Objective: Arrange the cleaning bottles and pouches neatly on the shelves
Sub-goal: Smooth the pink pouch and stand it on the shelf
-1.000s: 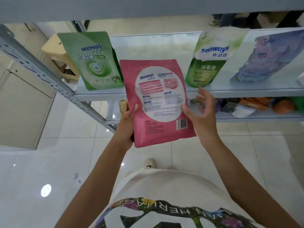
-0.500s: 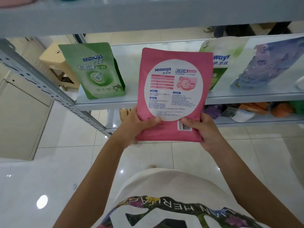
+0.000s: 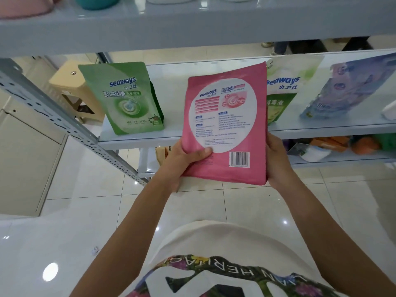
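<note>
Head view: the middle shelf (image 3: 139,139) holds three stand-up pouches: one green Seaways pouch (image 3: 125,99) upright at the left, one white-and-green Seaways pouch (image 3: 286,86) right of centre, and one purple pouch (image 3: 347,88) leaning at the right. A fourth, the pink Seaways pouch (image 3: 225,125), is held in the air in front of that shelf's front edge, between the green and the white-and-green pouches, barcode side toward the camera and slightly tilted. The left hand (image 3: 182,161) grips its lower left corner, thumb across the face. The right hand (image 3: 277,161) clasps the lower right edge, fingers hidden behind. The upper shelf (image 3: 192,24) carries a teal container (image 3: 96,1); its contents are not visible. Compared with half a second ago, the right thumb has left the pouch face.
</note>
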`<state>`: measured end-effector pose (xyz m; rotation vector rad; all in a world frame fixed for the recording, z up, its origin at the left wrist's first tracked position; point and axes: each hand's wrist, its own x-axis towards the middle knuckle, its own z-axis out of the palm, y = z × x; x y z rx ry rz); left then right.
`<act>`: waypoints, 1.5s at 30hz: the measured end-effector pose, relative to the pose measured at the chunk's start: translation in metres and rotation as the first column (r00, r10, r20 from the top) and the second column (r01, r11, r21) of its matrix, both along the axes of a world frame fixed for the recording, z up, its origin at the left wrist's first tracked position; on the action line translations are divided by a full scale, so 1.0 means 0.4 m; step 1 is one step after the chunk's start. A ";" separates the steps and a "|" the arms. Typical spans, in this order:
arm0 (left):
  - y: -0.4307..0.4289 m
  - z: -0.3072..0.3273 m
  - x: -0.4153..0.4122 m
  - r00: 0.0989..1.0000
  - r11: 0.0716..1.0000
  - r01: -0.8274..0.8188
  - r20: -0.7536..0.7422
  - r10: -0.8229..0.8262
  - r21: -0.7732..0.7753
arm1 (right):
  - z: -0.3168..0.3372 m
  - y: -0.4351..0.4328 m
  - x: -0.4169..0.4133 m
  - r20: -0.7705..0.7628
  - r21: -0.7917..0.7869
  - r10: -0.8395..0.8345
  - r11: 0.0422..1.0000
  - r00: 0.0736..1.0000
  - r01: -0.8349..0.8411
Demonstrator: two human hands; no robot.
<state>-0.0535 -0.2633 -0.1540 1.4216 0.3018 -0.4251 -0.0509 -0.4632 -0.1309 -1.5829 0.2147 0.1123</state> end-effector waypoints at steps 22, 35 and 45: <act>-0.058 0.077 0.025 0.891 0.937 -0.331 0.366 0.271 0.112 | 0.027 0.068 -0.041 0.566 -0.144 0.042 0.988 0.824 0.049; 0.011 0.076 0.005 0.930 0.998 0.033 0.365 -0.052 0.060 | 0.018 -0.003 0.037 -0.003 0.360 -0.104 0.928 0.995 0.098; 0.028 0.052 0.009 0.942 0.997 -0.067 0.333 0.049 0.042 | -0.002 0.007 0.046 0.019 0.149 0.022 0.989 1.000 -0.024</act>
